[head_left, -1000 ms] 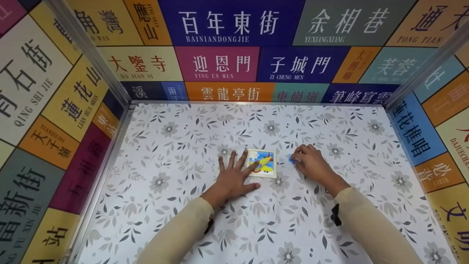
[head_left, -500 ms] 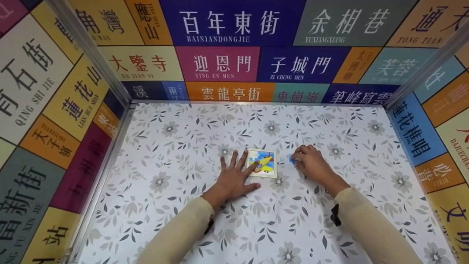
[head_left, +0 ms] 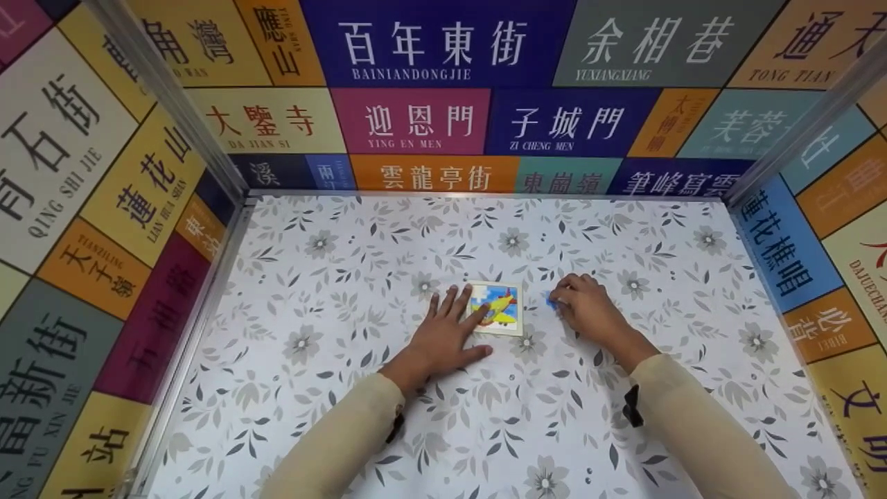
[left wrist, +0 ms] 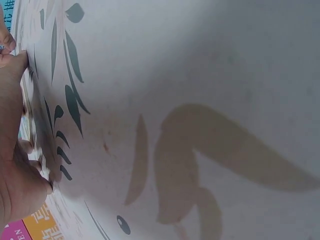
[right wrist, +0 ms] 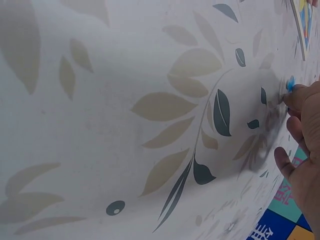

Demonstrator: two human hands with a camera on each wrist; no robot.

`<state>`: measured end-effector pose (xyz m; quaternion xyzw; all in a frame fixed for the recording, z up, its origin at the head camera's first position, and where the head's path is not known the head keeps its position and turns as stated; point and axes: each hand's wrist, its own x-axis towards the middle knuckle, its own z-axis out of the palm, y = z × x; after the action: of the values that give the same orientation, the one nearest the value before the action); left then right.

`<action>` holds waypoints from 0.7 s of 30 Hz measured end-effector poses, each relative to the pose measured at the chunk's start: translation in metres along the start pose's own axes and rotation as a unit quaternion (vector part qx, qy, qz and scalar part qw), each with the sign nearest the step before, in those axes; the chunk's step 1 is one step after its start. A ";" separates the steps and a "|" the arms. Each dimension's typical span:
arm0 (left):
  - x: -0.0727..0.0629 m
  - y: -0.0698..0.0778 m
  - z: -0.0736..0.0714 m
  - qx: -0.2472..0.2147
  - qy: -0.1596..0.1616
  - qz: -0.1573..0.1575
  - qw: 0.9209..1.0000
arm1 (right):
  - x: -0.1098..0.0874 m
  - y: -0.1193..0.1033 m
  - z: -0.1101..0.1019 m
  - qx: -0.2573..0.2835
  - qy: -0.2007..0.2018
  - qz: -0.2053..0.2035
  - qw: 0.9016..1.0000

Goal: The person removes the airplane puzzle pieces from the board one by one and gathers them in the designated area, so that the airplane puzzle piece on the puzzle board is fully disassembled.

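Note:
A small square jigsaw puzzle point(head_left: 504, 315) in a pale frame shows a yellow airplane on blue sky, lying mid-table. My left hand point(head_left: 443, 339) rests beside its left edge with fingers extended, the index finger lying on the picture. To the right of the puzzle, my right hand point(head_left: 589, 308) pinches a small blue puzzle piece point(head_left: 551, 299) between thumb and fingers, close over the tabletop. In the right wrist view the blue piece point(right wrist: 290, 83) pokes out past the fingertips, and the hand covers the rest of it. The left wrist view catches the left hand point(left wrist: 15, 170) only at its edge.
A white cloth with grey flowers and leaves point(head_left: 388, 235) covers the table point(head_left: 332, 416). Colourful panels with Chinese lettering point(head_left: 416, 118) wall in the back and both sides, with clear rails at the corners.
My left hand's outer fingers have drawn closer together and shifted right toward the puzzle's frame. The right hand stays in place, still pinching the blue piece.

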<state>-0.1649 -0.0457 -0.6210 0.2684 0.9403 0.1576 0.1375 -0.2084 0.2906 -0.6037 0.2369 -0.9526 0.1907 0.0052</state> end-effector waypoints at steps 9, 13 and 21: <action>0.001 -0.002 0.001 -0.007 -0.003 -0.001 1.000 | 0.007 -0.008 -0.004 -0.005 0.003 -0.012 1.000; 0.003 -0.003 0.002 -0.009 -0.004 -0.004 1.000 | 0.015 -0.017 -0.005 -0.003 0.006 -0.016 1.000; 0.000 0.000 -0.001 0.006 -0.005 -0.011 1.000 | 0.034 -0.041 -0.004 0.024 -0.019 -0.032 0.999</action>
<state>-0.1656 -0.0457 -0.6202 0.2598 0.9435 0.1489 0.1420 -0.2203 0.2429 -0.5818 0.2709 -0.9395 0.2091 -0.0123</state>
